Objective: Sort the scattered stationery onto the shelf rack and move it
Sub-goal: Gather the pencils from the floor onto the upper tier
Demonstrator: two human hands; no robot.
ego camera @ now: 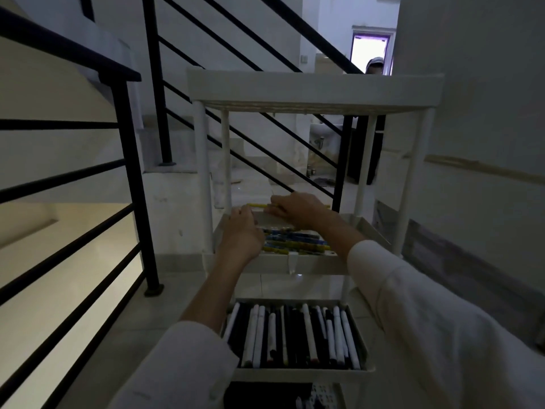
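A white shelf rack point(315, 87) with several tiers on thin posts stands on a pale tiled floor point(182, 273) in a dim stairwell, with a black stair railing point(129, 172) to its left and behind it and a plain wall point(477, 98) to its right. Its top tray sits high in the view; what lies in it cannot be seen from here. The middle tray point(318, 262) holds a row of blue and yellow pens or pencils point(298, 242) lying side by side, and a flat pale box-like item point(272, 221) at the far side. The lower tray point(298, 376) is packed with black and white markers point(295, 335) laid lengthwise.

Both arms, in pale sleeves, reach into the middle tier. The left hand point(243, 231) rests palm down with fingers curled over the left end of the pale item. The right hand point(298, 209) lies across its far edge, fingers closed on a thin yellow pencil point(258, 205) that sticks out to the left.
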